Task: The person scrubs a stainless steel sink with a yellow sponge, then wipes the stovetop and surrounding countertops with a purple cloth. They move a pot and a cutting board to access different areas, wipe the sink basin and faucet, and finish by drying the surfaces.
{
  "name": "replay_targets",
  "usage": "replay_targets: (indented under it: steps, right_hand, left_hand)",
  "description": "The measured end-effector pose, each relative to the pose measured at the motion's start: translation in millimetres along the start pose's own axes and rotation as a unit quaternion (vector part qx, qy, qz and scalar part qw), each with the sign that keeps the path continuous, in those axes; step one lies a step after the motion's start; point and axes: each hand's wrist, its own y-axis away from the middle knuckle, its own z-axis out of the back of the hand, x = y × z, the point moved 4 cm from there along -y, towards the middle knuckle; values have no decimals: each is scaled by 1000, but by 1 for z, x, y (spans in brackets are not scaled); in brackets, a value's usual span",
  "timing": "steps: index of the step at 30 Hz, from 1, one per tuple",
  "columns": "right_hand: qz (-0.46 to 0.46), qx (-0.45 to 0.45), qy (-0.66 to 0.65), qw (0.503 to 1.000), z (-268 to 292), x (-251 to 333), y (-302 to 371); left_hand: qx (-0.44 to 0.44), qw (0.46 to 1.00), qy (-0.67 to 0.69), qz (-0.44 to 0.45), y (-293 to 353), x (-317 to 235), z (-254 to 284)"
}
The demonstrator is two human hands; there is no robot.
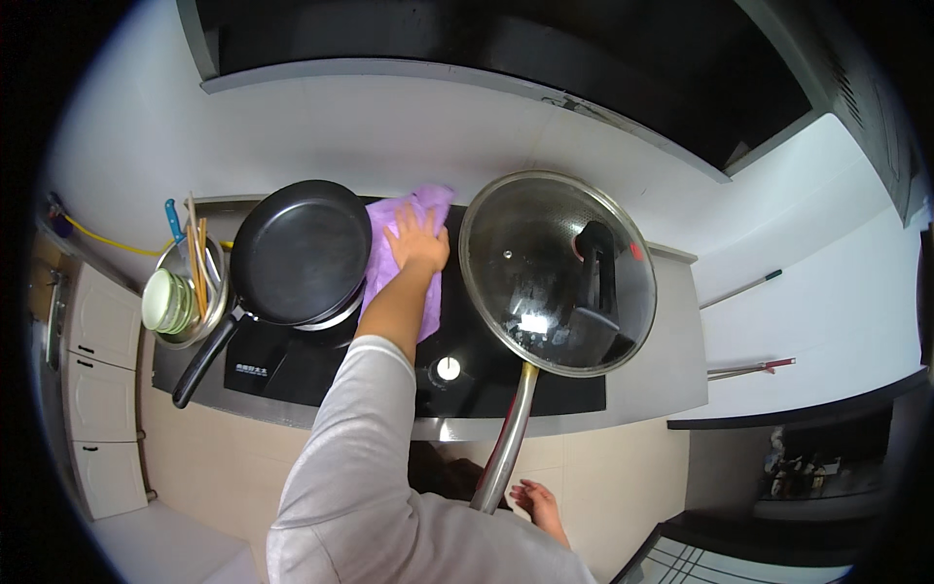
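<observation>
Left hand [418,243] lay spread flat on the soft purple cloth [404,234], limp stuff, easy to bunch anywhere; right hand [538,506] hung loosely curled near the wok handle [506,443]

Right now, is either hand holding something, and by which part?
The left hand lies flat on the purple cloth, pressing its middle, not gripping it. The right hand is beside the pan handle; whether it grips cannot be told.
</observation>
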Motion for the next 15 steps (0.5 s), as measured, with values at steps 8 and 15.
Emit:
replay_targets:
  steps: [8,15]
  right_hand:
    - [-36,-34,-25,998,14,-44,28]
    - [-21,20,1,1000,12,-60,19]
  left_hand:
    - [-27,975,7,221,-32,5,20]
    - [67,990,-40,-116,-1,-23,-12]
